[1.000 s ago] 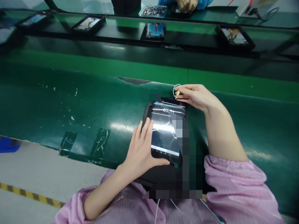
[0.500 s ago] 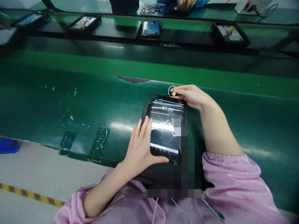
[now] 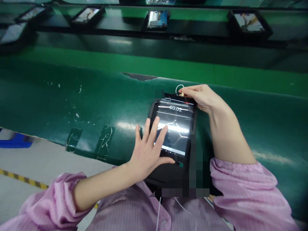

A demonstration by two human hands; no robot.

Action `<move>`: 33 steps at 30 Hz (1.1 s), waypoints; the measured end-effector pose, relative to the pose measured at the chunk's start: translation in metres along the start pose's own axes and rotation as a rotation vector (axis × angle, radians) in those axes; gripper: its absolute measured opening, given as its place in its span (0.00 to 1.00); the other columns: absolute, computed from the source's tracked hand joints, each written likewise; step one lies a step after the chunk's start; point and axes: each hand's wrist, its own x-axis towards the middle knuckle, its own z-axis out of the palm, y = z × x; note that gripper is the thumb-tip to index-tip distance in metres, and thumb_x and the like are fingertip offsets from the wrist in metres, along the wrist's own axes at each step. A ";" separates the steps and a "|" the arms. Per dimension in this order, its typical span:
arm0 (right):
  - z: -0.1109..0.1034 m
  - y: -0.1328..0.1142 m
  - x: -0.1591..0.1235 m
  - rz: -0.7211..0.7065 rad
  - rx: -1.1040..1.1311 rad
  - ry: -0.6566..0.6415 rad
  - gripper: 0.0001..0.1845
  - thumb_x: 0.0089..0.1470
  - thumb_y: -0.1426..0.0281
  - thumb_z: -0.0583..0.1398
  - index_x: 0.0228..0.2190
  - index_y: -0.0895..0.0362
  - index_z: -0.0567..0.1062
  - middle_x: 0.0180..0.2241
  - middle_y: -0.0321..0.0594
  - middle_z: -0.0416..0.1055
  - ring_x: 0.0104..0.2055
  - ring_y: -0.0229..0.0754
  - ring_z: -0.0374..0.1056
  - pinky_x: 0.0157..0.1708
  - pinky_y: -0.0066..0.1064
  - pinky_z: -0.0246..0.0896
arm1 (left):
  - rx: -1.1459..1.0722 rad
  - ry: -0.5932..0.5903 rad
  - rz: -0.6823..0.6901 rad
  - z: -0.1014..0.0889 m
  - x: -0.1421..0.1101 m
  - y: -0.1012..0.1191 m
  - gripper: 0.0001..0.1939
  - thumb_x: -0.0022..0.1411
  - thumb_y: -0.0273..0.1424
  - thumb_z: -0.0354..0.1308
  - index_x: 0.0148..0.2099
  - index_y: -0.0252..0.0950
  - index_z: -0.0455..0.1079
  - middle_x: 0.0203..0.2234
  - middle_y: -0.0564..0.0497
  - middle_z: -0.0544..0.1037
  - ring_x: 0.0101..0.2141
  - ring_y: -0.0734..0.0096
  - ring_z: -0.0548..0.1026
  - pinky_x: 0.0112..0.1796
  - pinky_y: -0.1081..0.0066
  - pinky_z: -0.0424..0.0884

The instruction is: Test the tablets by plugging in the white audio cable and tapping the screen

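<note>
A lit display panel [image 3: 176, 123] reading 00:02 lies tilted in a dark tray [image 3: 154, 107] close to my body. Spread over the panel's lower left is my left hand [image 3: 148, 154]; its fingers are apart, with the thumb along the bottom edge and a fingertip over the lit area. At the panel's top edge my right hand [image 3: 205, 98] pinches a small cream-coloured piece [image 3: 182, 94]. A thin white wire loop [image 3: 179, 86] rises beside those fingertips. The piece's kind is too small to tell, and blurred blocks cover the tray's right side.
The green work surface [image 3: 48, 106] has a torn far edge and tape patches. Beyond it, a line carries several black trays, including one with a bright screen [image 3: 88, 15] and another with a blue-screened unit [image 3: 157, 20]. A blue object [image 3: 16, 141] shows at the lower left.
My left hand's fingers have spread apart, and the index finger has moved right over the screen. My right hand stays at the top edge. The view has shifted, and the co-worker's hand has left it.
</note>
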 end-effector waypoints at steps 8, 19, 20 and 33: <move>0.006 -0.006 -0.008 -0.073 -0.152 0.050 0.08 0.53 0.70 0.64 0.23 0.56 0.77 0.25 0.38 0.73 0.31 0.43 0.71 0.33 0.34 0.68 | -0.069 -0.061 -0.054 -0.002 0.006 -0.003 0.66 0.45 0.59 0.67 0.71 0.35 0.32 0.67 0.26 0.52 0.67 0.34 0.46 0.61 0.33 0.47; -0.029 0.026 -0.261 -0.232 -0.407 -0.622 0.12 0.66 0.67 0.55 0.41 0.48 0.80 0.34 0.36 0.77 0.31 0.39 0.74 0.28 0.27 0.70 | -0.422 -0.062 -0.230 -0.004 0.002 -0.012 0.51 0.61 0.63 0.47 0.71 0.37 0.34 0.70 0.32 0.43 0.69 0.43 0.38 0.63 0.39 0.42; -0.025 0.038 -0.276 -0.208 -0.458 -0.582 0.13 0.67 0.67 0.54 0.43 0.50 0.79 0.34 0.38 0.77 0.33 0.41 0.75 0.30 0.28 0.71 | -0.446 -0.060 -0.237 -0.004 0.002 -0.012 0.47 0.63 0.60 0.46 0.71 0.38 0.34 0.70 0.33 0.45 0.69 0.44 0.39 0.63 0.41 0.43; 0.054 0.117 -0.301 -0.562 -0.521 -0.063 0.07 0.66 0.70 0.56 0.37 0.55 0.74 0.32 0.41 0.75 0.31 0.41 0.72 0.31 0.31 0.69 | -0.506 -0.013 -0.200 0.001 -0.002 -0.019 0.34 0.69 0.44 0.51 0.69 0.41 0.43 0.67 0.38 0.55 0.67 0.49 0.51 0.63 0.44 0.50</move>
